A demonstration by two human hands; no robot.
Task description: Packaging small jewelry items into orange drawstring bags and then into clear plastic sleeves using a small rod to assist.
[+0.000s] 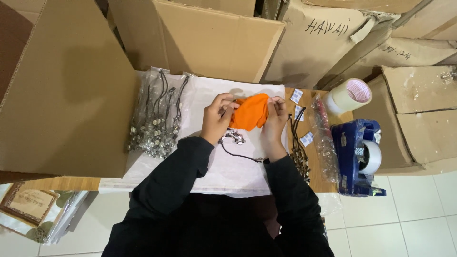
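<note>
A small orange cloth pouch [250, 113] is held between both my hands above a white sheet [209, 162] on a wooden table. My left hand [216, 118] pinches its left edge, and my right hand [275, 121] grips its right side. Below the pouch a dark cord necklace with silver pendants [234, 139] lies on the sheet, its cord trailing towards my right wrist. Black sleeves cover both arms.
Clear bags of corded pendants [157, 116] lie at the left. More cords [299, 147], small white packets [306, 139] and a clear bag [323, 138] lie at the right. A blue tape dispenser [358, 157] and a tape roll [350, 95] stand beyond. Cardboard boxes [66, 90] surround the table.
</note>
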